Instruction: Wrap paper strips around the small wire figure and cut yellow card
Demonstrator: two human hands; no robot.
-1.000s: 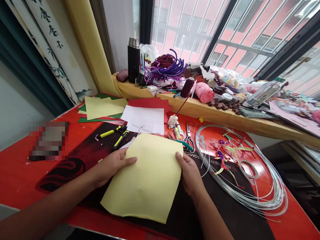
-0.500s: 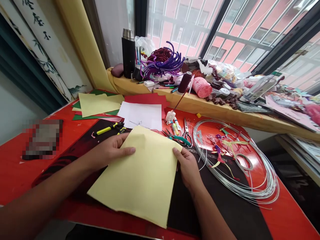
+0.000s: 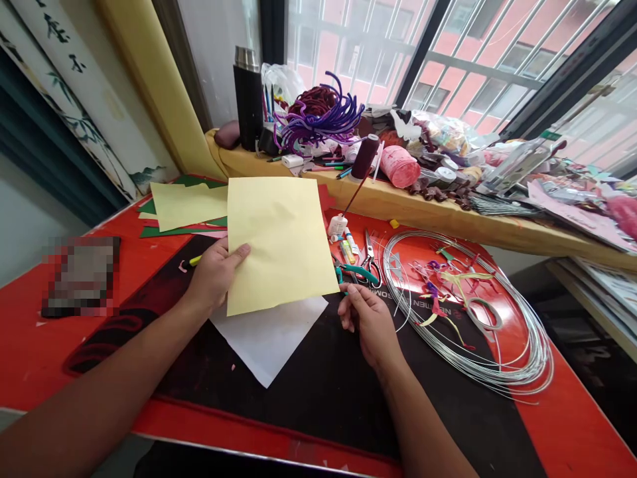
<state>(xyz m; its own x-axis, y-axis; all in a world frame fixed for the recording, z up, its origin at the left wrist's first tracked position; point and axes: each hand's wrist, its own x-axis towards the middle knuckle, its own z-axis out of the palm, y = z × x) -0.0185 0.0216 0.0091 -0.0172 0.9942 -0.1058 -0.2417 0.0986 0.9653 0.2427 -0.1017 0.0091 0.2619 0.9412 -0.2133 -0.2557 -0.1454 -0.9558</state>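
A pale yellow sheet of paper (image 3: 281,245) is raised over the table, tilted up toward me. My left hand (image 3: 219,269) grips its left edge, thumb on the front and fingers behind. At the lower right corner, the thumb and fingers of my right hand (image 3: 365,315) are closed together on the sheet's tip. Below the yellow sheet a corner of white paper (image 3: 269,342) shows over the black mat (image 3: 318,411); the rest of it is hidden. Teal-handled pliers (image 3: 361,272) lie just beyond my right hand, beside metal scissors (image 3: 369,252).
A large coil of silver wire (image 3: 527,372) lies at right, with coloured scraps inside. Small glue bottles (image 3: 338,226) stand behind the pliers. Yellow and green paper (image 3: 192,206) is stacked at back left. A crowded ledge (image 3: 432,216) holds a black flask (image 3: 247,99) and yarn.
The yellow sheet has moved up and away from me, turning more upright. My left hand shifted left and slightly up. White paper now shows beneath it, and more of the black mat is visible.
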